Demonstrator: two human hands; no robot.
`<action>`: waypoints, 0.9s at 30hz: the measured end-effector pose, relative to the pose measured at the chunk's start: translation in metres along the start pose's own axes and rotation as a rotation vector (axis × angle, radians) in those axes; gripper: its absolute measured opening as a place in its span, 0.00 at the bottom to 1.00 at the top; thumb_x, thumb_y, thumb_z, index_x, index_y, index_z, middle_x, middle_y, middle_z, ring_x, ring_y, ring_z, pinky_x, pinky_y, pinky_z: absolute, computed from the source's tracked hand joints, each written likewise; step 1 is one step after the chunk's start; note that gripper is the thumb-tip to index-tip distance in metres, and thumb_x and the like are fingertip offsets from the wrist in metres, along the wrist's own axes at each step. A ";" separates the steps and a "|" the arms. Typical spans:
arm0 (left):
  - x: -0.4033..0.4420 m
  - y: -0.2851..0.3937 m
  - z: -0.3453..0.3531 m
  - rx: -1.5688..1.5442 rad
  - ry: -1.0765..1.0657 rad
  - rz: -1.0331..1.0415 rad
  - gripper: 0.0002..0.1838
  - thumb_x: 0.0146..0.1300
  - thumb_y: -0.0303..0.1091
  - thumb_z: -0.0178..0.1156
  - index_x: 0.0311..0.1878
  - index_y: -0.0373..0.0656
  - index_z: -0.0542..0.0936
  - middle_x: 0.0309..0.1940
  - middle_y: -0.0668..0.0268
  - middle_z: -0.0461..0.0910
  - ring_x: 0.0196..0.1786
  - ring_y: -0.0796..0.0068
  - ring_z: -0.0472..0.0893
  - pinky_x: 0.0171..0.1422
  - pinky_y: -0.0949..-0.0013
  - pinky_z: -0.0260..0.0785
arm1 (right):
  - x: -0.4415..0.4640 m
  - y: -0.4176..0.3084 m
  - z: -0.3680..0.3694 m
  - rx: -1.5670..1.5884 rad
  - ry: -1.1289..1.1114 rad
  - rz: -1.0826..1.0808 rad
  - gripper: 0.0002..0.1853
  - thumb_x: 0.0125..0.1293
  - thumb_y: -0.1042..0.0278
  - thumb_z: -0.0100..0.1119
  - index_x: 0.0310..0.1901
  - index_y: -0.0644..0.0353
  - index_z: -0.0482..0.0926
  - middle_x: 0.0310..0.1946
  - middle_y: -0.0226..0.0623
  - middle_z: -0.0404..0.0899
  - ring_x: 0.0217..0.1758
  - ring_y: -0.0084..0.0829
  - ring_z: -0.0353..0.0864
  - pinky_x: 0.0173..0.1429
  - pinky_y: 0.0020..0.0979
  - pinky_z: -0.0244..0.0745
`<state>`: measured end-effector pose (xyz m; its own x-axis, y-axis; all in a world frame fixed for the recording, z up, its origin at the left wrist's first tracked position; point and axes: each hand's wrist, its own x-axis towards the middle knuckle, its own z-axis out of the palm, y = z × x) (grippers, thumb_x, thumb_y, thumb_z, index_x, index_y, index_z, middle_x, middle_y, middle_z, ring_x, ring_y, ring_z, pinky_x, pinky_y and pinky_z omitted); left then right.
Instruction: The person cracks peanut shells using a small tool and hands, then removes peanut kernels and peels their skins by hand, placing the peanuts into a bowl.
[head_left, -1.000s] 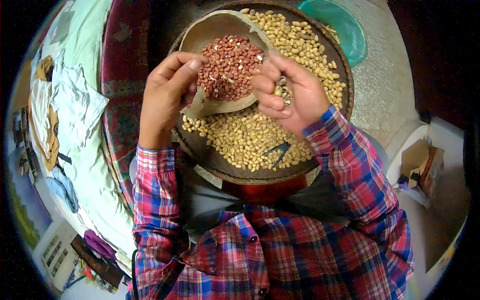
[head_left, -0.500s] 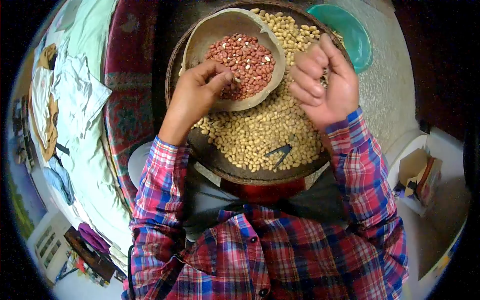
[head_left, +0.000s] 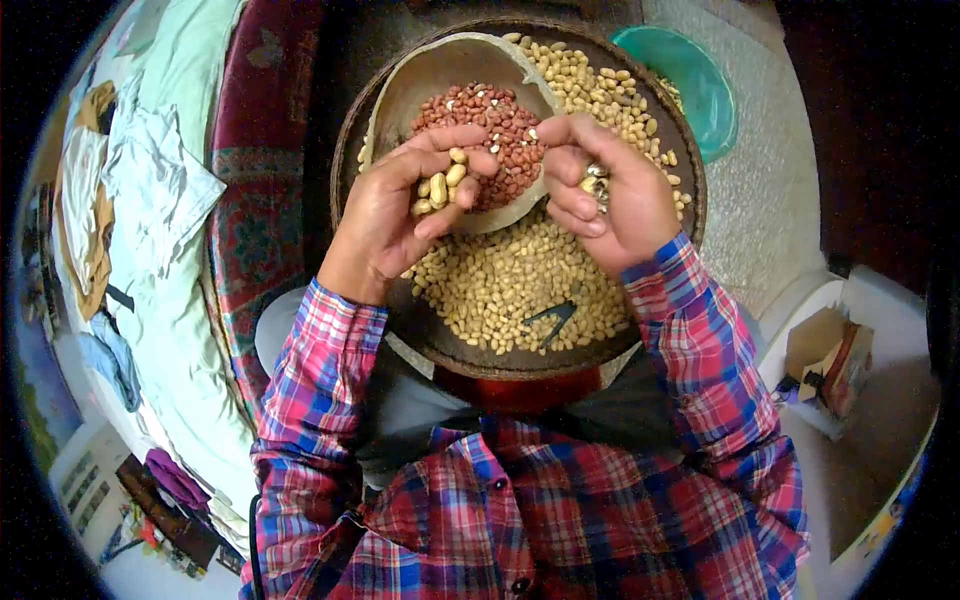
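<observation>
Several unshelled peanuts (head_left: 440, 188) lie in the curled fingers of my left hand (head_left: 395, 205), at the near left of a pale bowl (head_left: 400, 95). Red shelled kernels (head_left: 510, 150) fill the middle of that bowl. My right hand (head_left: 620, 190), over the bowl's right edge, has its fingers folded around broken shells (head_left: 596, 184); its thumb and forefinger reach over the kernels. Under both is a round dark tray (head_left: 420, 325) spread with unshelled peanuts (head_left: 510, 280). A black V-shaped tool (head_left: 552, 322) rests on these peanuts.
A green basin (head_left: 690, 85) with some peanuts stands beyond the tray at the right. Left of the tray are a dark red patterned cloth (head_left: 262, 190) and a bed with clothes (head_left: 150, 190). An open cardboard box (head_left: 825, 350) is at the right.
My left hand has turned and now shows peanuts in its fingers. My right hand moved away to the right, then came back toward the bowl.
</observation>
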<state>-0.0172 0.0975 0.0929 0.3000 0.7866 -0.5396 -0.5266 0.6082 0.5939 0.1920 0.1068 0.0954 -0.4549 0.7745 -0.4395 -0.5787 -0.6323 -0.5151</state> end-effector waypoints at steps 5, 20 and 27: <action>-0.006 0.005 0.001 0.020 -0.094 0.040 0.11 0.69 0.30 0.47 0.49 0.34 0.72 0.37 0.55 0.79 0.28 0.78 0.77 0.16 0.85 0.58 | 0.001 0.008 0.013 -0.278 0.016 0.020 0.13 0.70 0.61 0.49 0.43 0.64 0.76 0.21 0.22 0.65 0.16 0.13 0.60 0.18 0.15 0.52; -0.007 -0.003 0.011 0.146 -0.150 0.111 0.07 0.67 0.30 0.54 0.45 0.39 0.72 0.33 0.62 0.79 0.27 0.84 0.75 0.17 0.86 0.57 | 0.009 0.016 0.015 -0.546 -0.004 -0.214 0.09 0.66 0.67 0.58 0.40 0.64 0.75 0.29 0.28 0.79 0.35 0.18 0.77 0.42 0.22 0.74; -0.010 -0.003 0.014 0.282 -0.098 0.047 0.07 0.68 0.34 0.54 0.42 0.41 0.73 0.28 0.67 0.79 0.22 0.88 0.73 0.16 0.86 0.56 | 0.008 0.016 0.018 -0.656 0.026 -0.257 0.08 0.67 0.68 0.57 0.41 0.64 0.75 0.30 0.29 0.79 0.34 0.17 0.76 0.40 0.22 0.73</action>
<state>-0.0075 0.0896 0.1051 0.3625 0.8130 -0.4556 -0.3042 0.5653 0.7668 0.1671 0.1032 0.0968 -0.3375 0.9055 -0.2574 -0.1342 -0.3169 -0.9389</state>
